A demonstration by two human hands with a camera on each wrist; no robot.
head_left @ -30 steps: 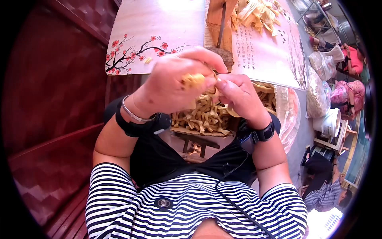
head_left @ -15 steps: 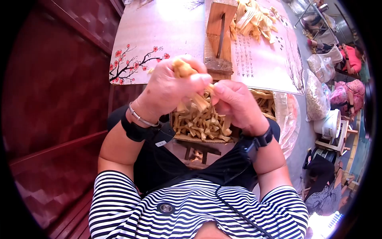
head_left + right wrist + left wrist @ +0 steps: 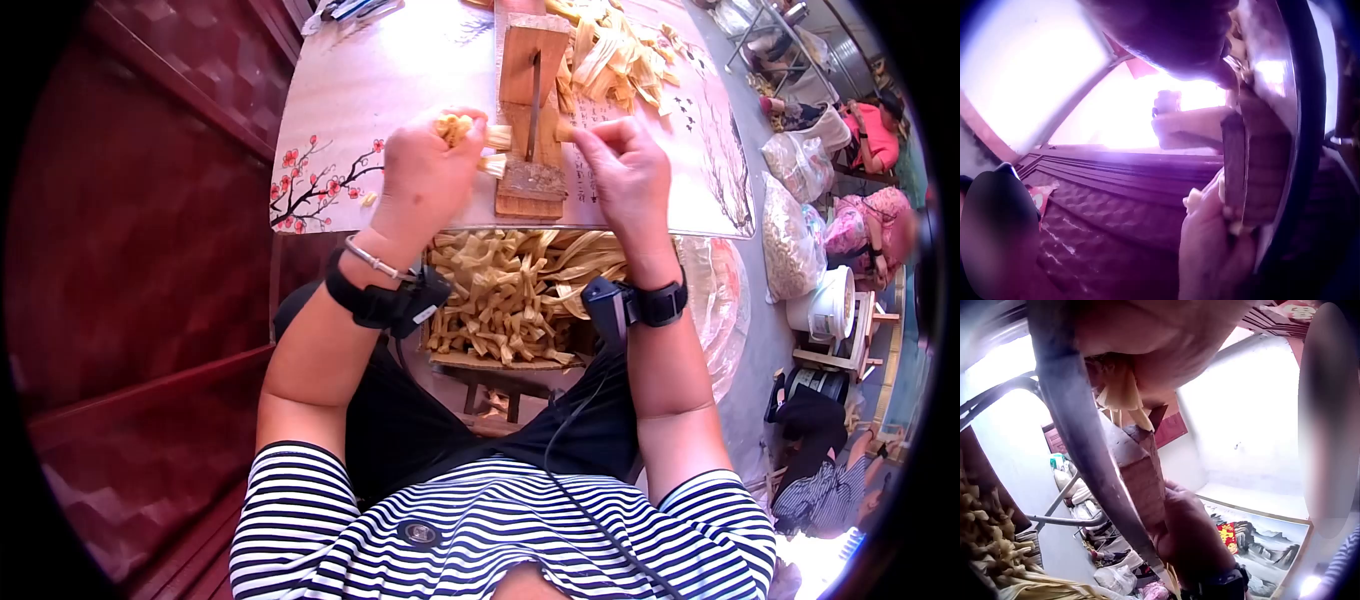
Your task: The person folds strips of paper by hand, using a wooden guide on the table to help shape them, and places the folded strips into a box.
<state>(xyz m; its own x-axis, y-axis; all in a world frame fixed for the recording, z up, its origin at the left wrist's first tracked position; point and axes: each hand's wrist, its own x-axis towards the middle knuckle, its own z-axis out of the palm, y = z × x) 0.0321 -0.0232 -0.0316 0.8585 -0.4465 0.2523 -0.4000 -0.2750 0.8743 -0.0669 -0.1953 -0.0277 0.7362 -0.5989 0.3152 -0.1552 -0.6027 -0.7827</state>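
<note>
My left hand [image 3: 425, 170] is curled round a knotted pale-yellow strip [image 3: 455, 128], whose cut-looking ends stick out toward a wooden stand [image 3: 530, 190]. A narrow metal blade [image 3: 535, 105] slants between the stand's upright board and its front block. On the other side of the stand, my right hand [image 3: 632, 175] pinches a small yellow strip piece [image 3: 567, 132] between thumb and finger. In the left wrist view the strip ends [image 3: 1121, 394] hang below the left hand, close by the stand [image 3: 1141, 478]. Both hands are over the table.
The printed table [image 3: 430, 70] carries a heap of yellow strips [image 3: 620, 65] at the far right. Below its near edge, between the knees, sits a box full of knotted strips [image 3: 510, 300]. Plastic sacks [image 3: 795, 235], a white bucket [image 3: 825, 305] and other people line the right side.
My hands were together over the box, working the strip into a knot. They have since moved forward and apart, to either side of the wooden stand.
</note>
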